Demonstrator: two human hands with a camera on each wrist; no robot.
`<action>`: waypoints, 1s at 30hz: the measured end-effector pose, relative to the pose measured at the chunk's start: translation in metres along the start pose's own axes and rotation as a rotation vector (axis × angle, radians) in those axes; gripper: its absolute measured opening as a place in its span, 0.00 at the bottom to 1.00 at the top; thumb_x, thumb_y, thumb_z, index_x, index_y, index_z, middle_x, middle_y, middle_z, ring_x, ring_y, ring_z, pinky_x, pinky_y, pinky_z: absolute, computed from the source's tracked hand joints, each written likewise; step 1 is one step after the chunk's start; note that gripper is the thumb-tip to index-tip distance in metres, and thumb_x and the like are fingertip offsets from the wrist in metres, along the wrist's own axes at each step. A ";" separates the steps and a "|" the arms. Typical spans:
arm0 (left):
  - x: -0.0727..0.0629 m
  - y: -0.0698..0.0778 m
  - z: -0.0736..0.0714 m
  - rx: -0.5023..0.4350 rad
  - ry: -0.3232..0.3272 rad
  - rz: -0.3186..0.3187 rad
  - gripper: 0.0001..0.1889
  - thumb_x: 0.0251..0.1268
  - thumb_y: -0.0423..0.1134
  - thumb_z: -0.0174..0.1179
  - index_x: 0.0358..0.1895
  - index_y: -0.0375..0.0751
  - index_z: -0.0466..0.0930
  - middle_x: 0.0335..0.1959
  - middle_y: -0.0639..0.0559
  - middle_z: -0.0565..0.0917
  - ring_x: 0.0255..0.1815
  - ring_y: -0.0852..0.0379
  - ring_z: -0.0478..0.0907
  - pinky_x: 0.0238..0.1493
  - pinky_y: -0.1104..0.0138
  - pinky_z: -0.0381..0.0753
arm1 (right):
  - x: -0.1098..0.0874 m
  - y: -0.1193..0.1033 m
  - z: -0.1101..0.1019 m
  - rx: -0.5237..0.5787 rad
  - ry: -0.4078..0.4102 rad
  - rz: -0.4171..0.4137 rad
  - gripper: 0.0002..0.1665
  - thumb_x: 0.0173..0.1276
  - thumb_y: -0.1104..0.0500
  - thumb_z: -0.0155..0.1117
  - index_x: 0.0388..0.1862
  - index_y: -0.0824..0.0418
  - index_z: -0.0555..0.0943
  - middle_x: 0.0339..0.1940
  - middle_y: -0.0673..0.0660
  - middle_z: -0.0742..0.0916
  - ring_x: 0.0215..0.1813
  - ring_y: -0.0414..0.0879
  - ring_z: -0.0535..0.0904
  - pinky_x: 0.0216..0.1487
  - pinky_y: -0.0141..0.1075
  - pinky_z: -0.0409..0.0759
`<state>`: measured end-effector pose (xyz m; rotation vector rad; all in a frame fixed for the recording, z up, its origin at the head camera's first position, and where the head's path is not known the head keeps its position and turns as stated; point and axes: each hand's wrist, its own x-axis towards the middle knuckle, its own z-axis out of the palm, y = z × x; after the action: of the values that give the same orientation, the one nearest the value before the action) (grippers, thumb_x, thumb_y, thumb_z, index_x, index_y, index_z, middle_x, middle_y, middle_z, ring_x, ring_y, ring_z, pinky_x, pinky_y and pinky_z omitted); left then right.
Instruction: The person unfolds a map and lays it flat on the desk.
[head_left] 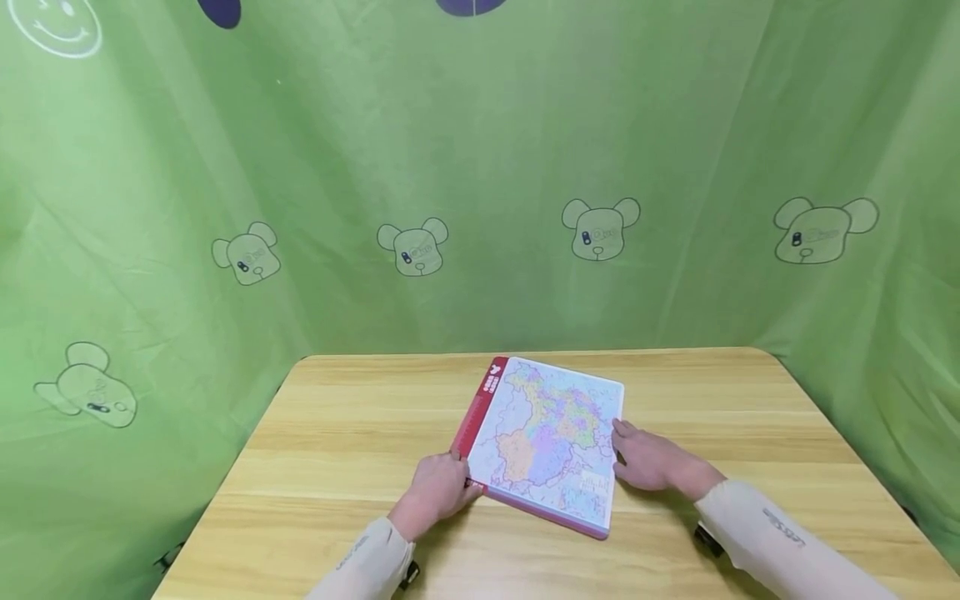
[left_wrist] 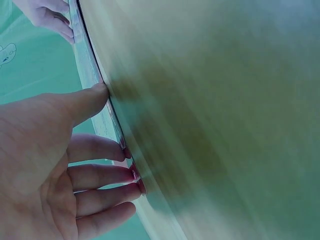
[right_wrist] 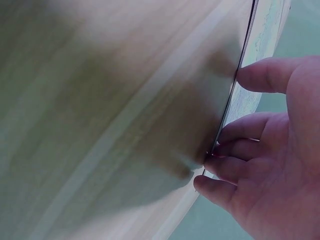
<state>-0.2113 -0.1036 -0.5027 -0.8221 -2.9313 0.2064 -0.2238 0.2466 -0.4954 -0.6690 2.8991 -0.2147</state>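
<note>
Near the middle of the tabletop (head_left: pixel 322 433), a flat map board (head_left: pixel 547 442) lies a bit crooked, with its red strip (head_left: pixel 478 414) on its 10 o'clock side. Its corner at 11 o'clock is just beside the far edge of the tabletop. The corner at 5 o'clock points down toward the person, and the board's thick pink side (head_left: pixel 547 514) shows along there.

At the board's 8 o'clock corner is the left hand (head_left: pixel 442 485). Its fingers are spread wide and nearly straight, and the thumb and some fingertips touch the board's edge. At 3 o'clock is the right hand (head_left: pixel 651 460). Its thumb and fingers are apart too, with a gap between them, and they touch that side's edge. So the board sits between the two hands. I cannot tell if both little fingers touch it.

Bare wood shows in a wide patch at 9 o'clock, past the left hand, and another at 2 o'clock, past the board's edge. At 12 o'clock only a thin bit of wood is left. Both arms come in from below, at 7 and 4 o'clock, in pale sleeves (head_left: pixel 780 537). Behind the tabletop hangs a green cloth (head_left: pixel 510 304) with bear faces (head_left: pixel 597 232) on it.
</note>
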 end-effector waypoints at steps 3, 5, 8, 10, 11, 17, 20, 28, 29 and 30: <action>-0.001 0.001 0.000 0.001 0.007 0.003 0.24 0.61 0.62 0.56 0.26 0.42 0.80 0.23 0.52 0.75 0.22 0.58 0.72 0.22 0.66 0.74 | 0.002 0.000 0.000 -0.003 0.000 -0.005 0.35 0.66 0.56 0.54 0.61 0.84 0.63 0.67 0.80 0.60 0.68 0.71 0.57 0.67 0.56 0.56; -0.001 0.001 0.000 0.003 0.005 0.005 0.24 0.61 0.62 0.56 0.27 0.42 0.80 0.22 0.52 0.76 0.22 0.58 0.73 0.22 0.66 0.74 | 0.003 0.001 0.000 -0.001 -0.001 -0.004 0.35 0.66 0.57 0.54 0.62 0.84 0.63 0.67 0.80 0.60 0.68 0.71 0.57 0.67 0.56 0.56; -0.002 0.003 0.000 0.028 -0.008 0.008 0.25 0.62 0.63 0.55 0.28 0.42 0.81 0.22 0.51 0.76 0.22 0.57 0.74 0.22 0.66 0.75 | 0.005 0.002 -0.001 0.001 -0.004 -0.007 0.34 0.66 0.58 0.53 0.61 0.84 0.63 0.67 0.80 0.60 0.68 0.71 0.57 0.67 0.57 0.56; -0.002 0.004 -0.001 0.052 -0.014 0.011 0.26 0.62 0.63 0.54 0.29 0.41 0.81 0.22 0.51 0.76 0.22 0.57 0.74 0.23 0.66 0.75 | 0.006 0.002 0.000 0.001 -0.006 -0.007 0.33 0.67 0.59 0.52 0.62 0.83 0.63 0.67 0.80 0.60 0.68 0.71 0.57 0.67 0.57 0.56; -0.002 0.005 -0.001 0.063 -0.013 0.013 0.27 0.62 0.64 0.53 0.29 0.41 0.81 0.21 0.51 0.77 0.22 0.57 0.74 0.23 0.66 0.75 | 0.007 0.003 -0.001 0.000 -0.005 -0.009 0.32 0.67 0.60 0.51 0.62 0.83 0.63 0.67 0.80 0.61 0.68 0.71 0.57 0.67 0.57 0.56; -0.005 0.010 -0.003 0.102 0.014 0.028 0.27 0.61 0.64 0.54 0.24 0.42 0.80 0.18 0.53 0.75 0.20 0.57 0.73 0.23 0.67 0.73 | 0.011 0.006 -0.002 0.000 0.012 -0.027 0.29 0.69 0.63 0.48 0.61 0.84 0.63 0.66 0.81 0.61 0.67 0.72 0.58 0.66 0.57 0.57; -0.006 0.013 -0.004 0.121 0.028 0.033 0.27 0.60 0.64 0.55 0.22 0.42 0.80 0.18 0.54 0.75 0.19 0.57 0.73 0.22 0.67 0.73 | 0.013 0.007 -0.002 0.007 0.015 -0.030 0.28 0.69 0.63 0.48 0.61 0.84 0.63 0.66 0.81 0.61 0.67 0.72 0.58 0.66 0.58 0.57; -0.008 0.016 -0.004 0.155 0.048 0.031 0.27 0.60 0.64 0.55 0.21 0.42 0.79 0.17 0.53 0.74 0.18 0.57 0.72 0.20 0.68 0.71 | 0.016 0.009 -0.002 0.018 0.015 -0.031 0.29 0.68 0.64 0.48 0.61 0.84 0.63 0.66 0.81 0.60 0.67 0.72 0.57 0.67 0.57 0.57; -0.008 0.016 -0.004 0.155 0.051 0.031 0.27 0.60 0.64 0.55 0.20 0.42 0.79 0.16 0.53 0.74 0.18 0.57 0.72 0.19 0.68 0.71 | 0.016 0.009 -0.002 0.017 0.017 -0.034 0.29 0.68 0.64 0.48 0.61 0.84 0.63 0.66 0.81 0.60 0.67 0.72 0.57 0.67 0.57 0.57; -0.008 0.015 -0.004 0.153 0.056 0.032 0.27 0.60 0.64 0.55 0.20 0.42 0.79 0.16 0.53 0.74 0.18 0.58 0.72 0.19 0.68 0.71 | 0.016 0.010 -0.002 0.018 0.018 -0.037 0.29 0.68 0.64 0.48 0.62 0.84 0.63 0.66 0.81 0.60 0.67 0.72 0.57 0.67 0.57 0.57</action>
<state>-0.1959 -0.0946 -0.5018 -0.8378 -2.8098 0.3978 -0.2425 0.2486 -0.4969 -0.7225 2.8995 -0.2518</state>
